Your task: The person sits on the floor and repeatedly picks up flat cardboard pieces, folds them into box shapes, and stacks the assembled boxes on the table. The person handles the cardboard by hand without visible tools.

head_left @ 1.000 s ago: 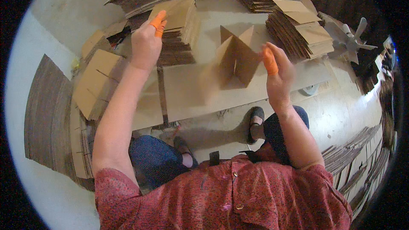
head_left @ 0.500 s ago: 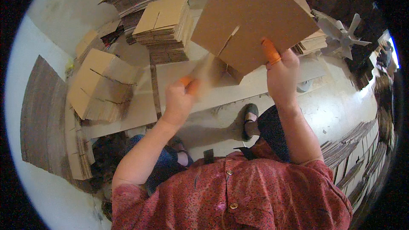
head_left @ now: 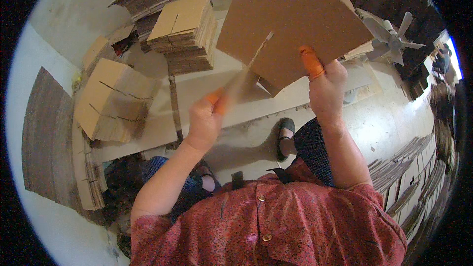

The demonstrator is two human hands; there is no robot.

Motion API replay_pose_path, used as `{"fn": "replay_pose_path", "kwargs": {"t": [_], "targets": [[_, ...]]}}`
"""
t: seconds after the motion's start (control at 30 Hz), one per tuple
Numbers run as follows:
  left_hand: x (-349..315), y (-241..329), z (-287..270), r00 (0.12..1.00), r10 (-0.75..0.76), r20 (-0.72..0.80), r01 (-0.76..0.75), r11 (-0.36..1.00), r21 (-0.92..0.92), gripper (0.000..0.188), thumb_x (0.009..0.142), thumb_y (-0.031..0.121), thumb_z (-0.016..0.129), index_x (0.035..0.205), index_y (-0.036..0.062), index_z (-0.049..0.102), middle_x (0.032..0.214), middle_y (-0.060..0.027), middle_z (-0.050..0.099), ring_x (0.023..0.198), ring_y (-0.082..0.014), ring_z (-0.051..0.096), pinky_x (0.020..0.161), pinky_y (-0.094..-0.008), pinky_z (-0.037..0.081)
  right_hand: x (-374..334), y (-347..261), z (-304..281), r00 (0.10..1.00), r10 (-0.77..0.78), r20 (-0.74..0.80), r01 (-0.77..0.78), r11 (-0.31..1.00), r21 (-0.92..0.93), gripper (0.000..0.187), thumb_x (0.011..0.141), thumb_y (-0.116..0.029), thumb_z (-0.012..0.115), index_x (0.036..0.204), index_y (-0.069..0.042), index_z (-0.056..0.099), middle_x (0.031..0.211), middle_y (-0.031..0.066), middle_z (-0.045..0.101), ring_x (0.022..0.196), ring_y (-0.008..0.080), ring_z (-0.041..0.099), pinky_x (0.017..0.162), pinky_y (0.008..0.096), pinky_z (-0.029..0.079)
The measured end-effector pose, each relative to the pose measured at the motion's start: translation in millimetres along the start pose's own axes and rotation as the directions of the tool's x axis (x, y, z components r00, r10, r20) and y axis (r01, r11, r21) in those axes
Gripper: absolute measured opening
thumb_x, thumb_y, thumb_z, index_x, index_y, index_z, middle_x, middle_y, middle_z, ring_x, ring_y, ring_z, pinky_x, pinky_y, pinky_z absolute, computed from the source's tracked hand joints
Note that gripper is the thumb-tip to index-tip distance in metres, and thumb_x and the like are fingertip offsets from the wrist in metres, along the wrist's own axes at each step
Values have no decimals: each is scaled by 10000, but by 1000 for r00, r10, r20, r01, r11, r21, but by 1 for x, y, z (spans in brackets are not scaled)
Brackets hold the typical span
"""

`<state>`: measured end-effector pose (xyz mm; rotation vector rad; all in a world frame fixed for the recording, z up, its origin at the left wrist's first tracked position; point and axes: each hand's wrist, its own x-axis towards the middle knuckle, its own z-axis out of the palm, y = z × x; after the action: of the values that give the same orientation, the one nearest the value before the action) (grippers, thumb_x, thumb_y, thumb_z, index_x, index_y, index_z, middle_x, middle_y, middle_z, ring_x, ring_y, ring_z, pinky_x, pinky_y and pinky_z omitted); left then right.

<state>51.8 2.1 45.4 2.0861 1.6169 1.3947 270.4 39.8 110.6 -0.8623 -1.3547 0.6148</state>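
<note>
My right hand [head_left: 329, 86] grips a large brown cardboard sheet [head_left: 290, 15] by its lower right edge, the thumb pressed on the near face. An orange finger cover sits on that thumb. A narrow slot runs up from the sheet's lower left edge. My left hand [head_left: 204, 120], also with orange on its fingers, is closed on a thin cardboard piece [head_left: 239, 83], blurred and nearly edge-on. That piece reaches up to the slot of the sheet; whether it sits inside the slot I cannot tell.
Beyond my left hand, stacks of slotted cardboard [head_left: 185, 17] stand on a pale low table [head_left: 197, 88]. Another slotted stack [head_left: 111, 93] leans at the left. A grey fan [head_left: 395, 42] is at the far right. Bundled cardboard [head_left: 399, 167] lies along the right side.
The piece in my left hand has turned from a broader blurred face to nearly edge-on. The sheet in my right hand stays almost in place. The view has shifted slightly.
</note>
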Motion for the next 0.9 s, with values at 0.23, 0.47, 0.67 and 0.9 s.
{"fn": "replay_pose_path", "kwargs": {"t": [0.23,0.47,0.67,0.9], "targets": [[-3,-3,4,999,-35,13,36,996,-87,124,786,73,666,882,-4,657,583,-96,561,476,-140,448,460,-287,367,-35,62,14,965,91,245,-52,986,-161,94,857,-66,595,826,21,609,651,43,574,655,63,416,533,272,399],[1,5,7,994,-101,52,105,990,-98,152,803,106,672,894,-12,642,670,-105,558,601,-142,484,541,-284,395,-67,123,19,916,261,305,-140,920,-367,126,859,-76,599,846,50,605,600,170,525,624,72,394,513,296,412],[-1,-9,11,978,-94,186,171,873,-457,551,913,367,483,1305,-12,401,1318,-158,437,1224,-219,409,1016,-319,296,-65,60,0,967,-158,198,220,911,-348,303,888,-216,553,1081,16,576,1006,218,622,919,321,619,785,366,482],[6,-16,54,951,43,305,207,644,-737,783,906,611,200,1410,13,228,1462,-131,237,1358,-215,189,1103,-352,133,4,69,-14,974,190,123,-180,980,-90,535,873,-308,584,1273,17,441,1206,160,548,1116,270,508,986,321,347]]}}
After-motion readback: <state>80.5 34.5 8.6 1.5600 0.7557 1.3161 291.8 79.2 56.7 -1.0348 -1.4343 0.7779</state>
